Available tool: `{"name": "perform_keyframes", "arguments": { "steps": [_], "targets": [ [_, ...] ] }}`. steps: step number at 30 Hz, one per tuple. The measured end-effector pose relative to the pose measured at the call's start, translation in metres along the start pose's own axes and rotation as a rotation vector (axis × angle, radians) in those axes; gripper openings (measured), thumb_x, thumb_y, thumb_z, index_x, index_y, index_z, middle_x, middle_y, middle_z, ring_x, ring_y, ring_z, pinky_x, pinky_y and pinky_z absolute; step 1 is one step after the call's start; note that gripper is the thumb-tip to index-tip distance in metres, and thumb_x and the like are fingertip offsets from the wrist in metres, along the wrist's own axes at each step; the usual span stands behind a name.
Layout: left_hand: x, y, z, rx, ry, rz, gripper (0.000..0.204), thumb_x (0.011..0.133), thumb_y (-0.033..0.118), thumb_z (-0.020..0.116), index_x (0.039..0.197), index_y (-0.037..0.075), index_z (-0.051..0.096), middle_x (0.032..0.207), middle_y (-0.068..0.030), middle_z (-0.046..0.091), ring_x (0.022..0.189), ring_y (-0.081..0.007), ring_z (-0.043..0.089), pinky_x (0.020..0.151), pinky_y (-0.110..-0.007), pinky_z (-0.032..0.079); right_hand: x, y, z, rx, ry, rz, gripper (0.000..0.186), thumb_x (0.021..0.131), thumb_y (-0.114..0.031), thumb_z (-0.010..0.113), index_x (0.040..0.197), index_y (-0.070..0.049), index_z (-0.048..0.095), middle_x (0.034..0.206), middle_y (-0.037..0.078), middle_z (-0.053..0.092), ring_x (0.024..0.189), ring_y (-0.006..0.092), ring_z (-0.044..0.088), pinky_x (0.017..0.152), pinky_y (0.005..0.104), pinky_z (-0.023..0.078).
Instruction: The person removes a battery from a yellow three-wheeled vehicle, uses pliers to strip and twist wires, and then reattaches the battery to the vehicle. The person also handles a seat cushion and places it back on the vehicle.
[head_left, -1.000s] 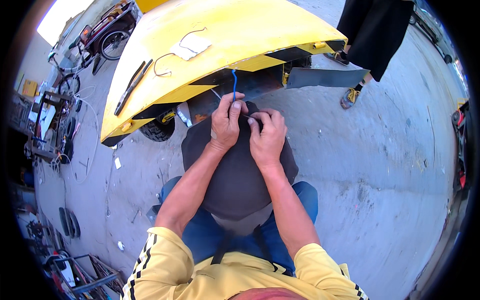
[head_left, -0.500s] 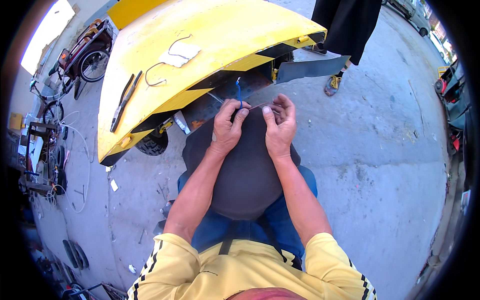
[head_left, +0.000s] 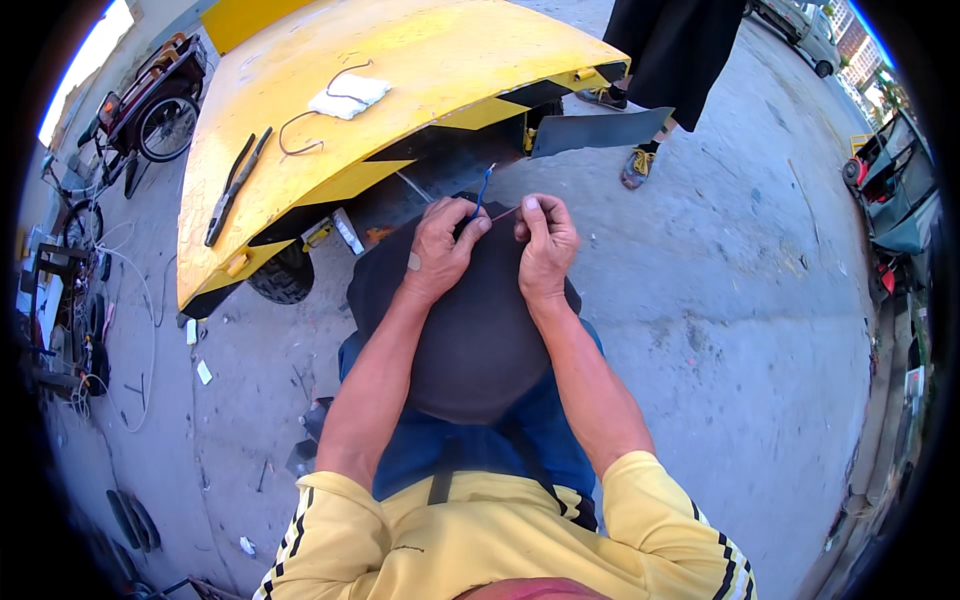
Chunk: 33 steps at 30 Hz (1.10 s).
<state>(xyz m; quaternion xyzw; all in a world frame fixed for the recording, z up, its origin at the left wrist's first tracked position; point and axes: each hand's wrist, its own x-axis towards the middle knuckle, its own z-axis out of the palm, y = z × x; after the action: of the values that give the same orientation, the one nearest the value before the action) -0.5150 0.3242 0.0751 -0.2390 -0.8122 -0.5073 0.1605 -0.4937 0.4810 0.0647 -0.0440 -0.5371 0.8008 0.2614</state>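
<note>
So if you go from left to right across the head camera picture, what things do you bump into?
Wheeled cart → black pliers → white cloth → left hand → blue wire → right hand → bystander's shoe → parked vehicle.

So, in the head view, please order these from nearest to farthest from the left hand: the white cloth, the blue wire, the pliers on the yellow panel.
1. The blue wire: pinched in the fingers of the left hand, sticking up above them.
2. The white cloth: up and to the left, on the yellow panel.
3. The pliers: farther left, near the panel's left edge.
</note>
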Motion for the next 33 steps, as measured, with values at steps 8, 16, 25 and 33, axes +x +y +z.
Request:
{"name": "perform_keyframes", "arguments": {
  "steps": [8,16,25,33],
  "targets": [
    [0.000,-0.006,0.007,-0.067,0.039,0.068,0.009,0.097,0.009,0.074,0.101,0.000,0.073,0.093,-0.0132,0.069,0.089,-0.0302,0.066,0.087,-0.038,0.052,0.012,0.009,-0.013,0.314,-0.052,0.237,0.011,0.104,-0.013,0.065,0.101,-0.003,0.068,0.080,0.000,0.062,0.066,0.0055,0.053,0.059,0.0218,0.043],
    [0.000,0.001,0.009,-0.131,0.199,-0.047,0.010,0.099,0.004,0.071,0.106,0.000,0.075,0.095,-0.0122,0.071,0.088,-0.0259,0.067,0.080,-0.035,0.053,0.004,0.003,0.007,-0.219,0.037,-0.193,0.016,0.099,-0.011,0.073,0.112,-0.002,0.070,0.103,0.005,0.064,0.086,0.0132,0.060,0.076,0.0273,0.049],
    [0.003,-0.002,0.010,0.175,0.157,0.184,0.015,0.086,0.003,0.081,0.100,0.001,0.076,0.090,-0.0125,0.071,0.084,-0.0313,0.066,0.073,-0.040,0.054,0.005,-0.005,0.007,-0.521,-0.128,-0.413,0.019,0.099,-0.014,0.076,0.114,-0.002,0.074,0.108,0.008,0.067,0.103,0.0223,0.064,0.092,0.0337,0.051],
    [0.002,0.004,0.010,0.102,0.156,0.153,0.015,0.086,0.006,0.082,0.098,0.004,0.074,0.089,-0.0100,0.070,0.084,-0.0317,0.067,0.073,-0.041,0.053,0.004,0.004,0.002,-0.287,-0.078,-0.201,0.007,0.100,-0.007,0.074,0.104,-0.001,0.074,0.098,0.001,0.066,0.089,0.0086,0.061,0.081,0.0245,0.050]
  ]
}}
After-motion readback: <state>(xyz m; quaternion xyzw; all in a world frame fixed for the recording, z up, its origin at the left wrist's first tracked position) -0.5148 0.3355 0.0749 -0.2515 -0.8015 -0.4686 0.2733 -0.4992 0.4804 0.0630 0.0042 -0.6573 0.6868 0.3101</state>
